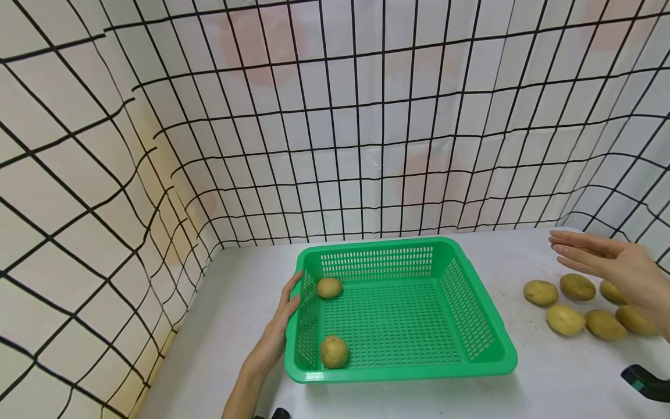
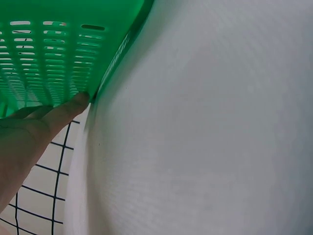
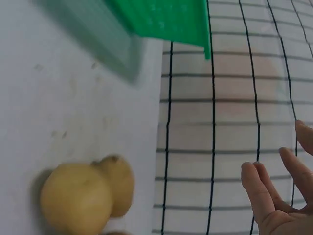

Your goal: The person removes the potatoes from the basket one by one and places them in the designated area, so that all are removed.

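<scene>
A green plastic basket (image 1: 403, 369) with slotted walls sits on the white table, with two potatoes inside along its left: one potato (image 1: 329, 288) farther back, another potato (image 1: 334, 352) near the front. My left hand (image 1: 274, 334) holds the basket's left rim; in the left wrist view its fingers (image 2: 66, 111) lie against the slotted outer wall. Over at the right, my right hand (image 1: 623, 270) is raised above several loose potatoes (image 1: 566, 320), fingers extended and nothing in them. The right wrist view shows those fingers (image 3: 259, 193) spread apart, away from the potatoes (image 3: 76, 198). The hand hides part of the rear potatoes.
Black wire-like netting (image 1: 382, 145) over white sheeting rises behind the table and along both sides. White table surface (image 1: 230, 302) extends left of the basket. A dark strap end (image 1: 646, 384) from the right wrist shows at the right edge.
</scene>
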The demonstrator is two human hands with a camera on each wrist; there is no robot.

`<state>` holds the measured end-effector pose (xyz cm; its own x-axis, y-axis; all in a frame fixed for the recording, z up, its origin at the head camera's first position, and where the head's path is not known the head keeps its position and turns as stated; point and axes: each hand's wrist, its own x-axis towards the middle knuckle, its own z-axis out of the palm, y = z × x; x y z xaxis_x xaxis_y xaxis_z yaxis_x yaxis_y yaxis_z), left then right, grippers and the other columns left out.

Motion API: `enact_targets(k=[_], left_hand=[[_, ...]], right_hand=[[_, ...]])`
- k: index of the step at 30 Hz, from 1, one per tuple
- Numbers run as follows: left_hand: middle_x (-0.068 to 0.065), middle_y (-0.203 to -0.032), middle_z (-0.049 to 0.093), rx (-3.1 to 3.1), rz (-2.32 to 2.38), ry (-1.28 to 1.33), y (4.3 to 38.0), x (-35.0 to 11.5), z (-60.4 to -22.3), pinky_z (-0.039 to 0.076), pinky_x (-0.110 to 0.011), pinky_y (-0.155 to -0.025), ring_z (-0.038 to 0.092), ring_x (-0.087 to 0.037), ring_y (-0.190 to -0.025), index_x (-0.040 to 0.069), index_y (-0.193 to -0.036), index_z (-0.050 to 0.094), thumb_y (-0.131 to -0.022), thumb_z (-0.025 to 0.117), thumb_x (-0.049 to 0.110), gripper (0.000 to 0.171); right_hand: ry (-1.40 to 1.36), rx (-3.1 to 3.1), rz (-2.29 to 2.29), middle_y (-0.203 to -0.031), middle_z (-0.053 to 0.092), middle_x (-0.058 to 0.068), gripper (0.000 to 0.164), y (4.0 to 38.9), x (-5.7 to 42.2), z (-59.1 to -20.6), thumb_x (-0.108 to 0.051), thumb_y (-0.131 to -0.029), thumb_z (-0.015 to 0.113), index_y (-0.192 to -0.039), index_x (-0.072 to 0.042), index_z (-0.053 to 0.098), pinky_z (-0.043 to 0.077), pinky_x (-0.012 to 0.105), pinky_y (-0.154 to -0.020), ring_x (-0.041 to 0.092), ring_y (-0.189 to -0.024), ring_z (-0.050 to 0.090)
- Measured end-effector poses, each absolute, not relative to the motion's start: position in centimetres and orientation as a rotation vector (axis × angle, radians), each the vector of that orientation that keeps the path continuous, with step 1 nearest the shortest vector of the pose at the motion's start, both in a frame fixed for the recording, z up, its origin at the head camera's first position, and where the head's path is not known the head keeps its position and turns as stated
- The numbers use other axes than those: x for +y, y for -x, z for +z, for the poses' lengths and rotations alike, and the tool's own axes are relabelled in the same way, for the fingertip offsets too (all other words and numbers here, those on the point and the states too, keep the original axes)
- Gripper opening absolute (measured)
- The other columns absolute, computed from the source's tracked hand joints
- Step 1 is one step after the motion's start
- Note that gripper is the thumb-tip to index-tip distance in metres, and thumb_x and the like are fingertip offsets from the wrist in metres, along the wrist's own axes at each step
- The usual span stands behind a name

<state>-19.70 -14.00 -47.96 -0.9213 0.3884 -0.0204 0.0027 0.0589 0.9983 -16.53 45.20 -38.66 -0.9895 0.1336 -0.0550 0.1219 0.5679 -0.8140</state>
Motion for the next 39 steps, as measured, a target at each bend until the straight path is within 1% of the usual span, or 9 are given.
enact_targets(k=[3,9,10,15,19,23,30,34,39], left_hand=[[0.000,-0.173,0.007,2.056,1.938,-0.398,19.7,-14.0,-48.0,0.025,-0.069,-0.119,0.016,-0.038,-0.157,0.050,-0.160,0.011,-0.112,0.025,0.048,0.050],[0.000,-0.173,0.008,2.049,1.948,-0.406,19.7,-14.0,-48.1,0.026,-0.068,-0.119,0.017,-0.038,-0.157,0.050,-0.160,0.012,-0.113,0.025,0.047,0.049],[0.000,-0.173,0.008,2.049,1.948,-0.408,19.7,-14.0,-48.0,0.026,-0.068,-0.119,0.016,-0.038,-0.157,0.050,-0.160,0.012,-0.113,0.025,0.047,0.049],[0.000,-0.173,0.007,2.051,1.938,-0.407,19.7,-14.0,-48.0,0.024,-0.070,-0.120,0.014,-0.038,-0.158,0.050,-0.160,0.011,-0.113,0.025,0.048,0.050],[0.001,-0.174,0.006,2.041,1.943,-0.400,19.7,-14.0,-48.1,0.022,-0.069,-0.121,0.012,-0.036,-0.159,0.050,-0.160,0.011,-0.112,0.026,0.050,0.050],[0.002,-0.173,0.007,2.035,1.953,-0.398,19.7,-14.0,-48.0,0.021,-0.069,-0.122,0.012,-0.035,-0.159,0.051,-0.160,0.013,-0.112,0.026,0.050,0.050],[0.003,-0.172,0.010,2.053,1.959,-0.401,19.8,-14.3,-48.0,0.026,-0.065,-0.120,0.017,-0.034,-0.157,0.052,-0.159,0.014,-0.112,0.026,0.048,0.048],[0.003,-0.172,0.010,2.058,1.952,-0.394,19.8,-14.4,-48.0,0.027,-0.064,-0.119,0.018,-0.034,-0.156,0.052,-0.159,0.014,-0.112,0.026,0.049,0.048],[0.002,-0.173,0.008,2.045,1.945,-0.412,19.8,-14.2,-47.9,0.028,-0.066,-0.119,0.018,-0.036,-0.156,0.050,-0.160,0.012,-0.112,0.026,0.048,0.049]], right_hand=[[0.147,-2.777,1.464,-0.119,0.052,-0.049,0.069,17.7,43.0,-37.2,-0.051,-0.102,0.060,-0.161,-0.025,0.037,0.015,0.080,-0.113,-0.027,-0.099,0.052],[-0.070,-2.837,1.449,-0.132,0.059,-0.036,0.061,20.0,38.9,-34.4,-0.042,-0.104,0.061,-0.158,-0.021,0.043,0.038,0.067,-0.112,-0.019,-0.110,0.059],[-0.101,-2.848,1.428,-0.133,0.060,-0.034,0.059,20.3,38.2,-34.1,-0.041,-0.104,0.061,-0.157,-0.022,0.044,0.044,0.059,-0.111,-0.017,-0.112,0.059],[-0.219,-2.852,1.415,-0.134,0.064,-0.028,0.052,21.6,35.1,-33.0,-0.037,-0.104,0.064,-0.152,-0.022,0.052,0.050,0.033,-0.102,-0.006,-0.113,0.066],[-0.307,-2.834,1.482,-0.138,0.065,-0.017,0.052,22.5,32.7,-32.3,-0.035,-0.103,0.065,-0.151,-0.019,0.053,0.052,0.033,-0.103,-0.003,-0.114,0.067],[-0.460,-2.809,1.574,-0.146,0.063,0.001,0.052,23.4,30.2,-31.9,-0.031,-0.103,0.065,-0.151,-0.013,0.054,0.054,0.022,-0.099,0.000,-0.117,0.068],[-0.690,-2.834,1.651,-0.150,0.059,0.014,0.052,26.0,25.4,-33.0,-0.029,-0.102,0.067,-0.150,-0.014,0.055,0.052,0.049,-0.108,0.014,-0.126,0.065],[-0.788,-2.842,1.701,-0.147,0.061,0.014,0.052,27.1,22.8,-34.3,-0.028,-0.101,0.069,-0.149,-0.015,0.056,0.050,0.054,-0.110,0.031,-0.134,0.060],[-0.853,-2.858,1.782,-0.147,0.061,0.016,0.052,27.8,20.5,-35.6,-0.028,-0.100,0.069,-0.148,-0.014,0.056,0.047,0.055,-0.113,0.033,-0.136,0.059]])
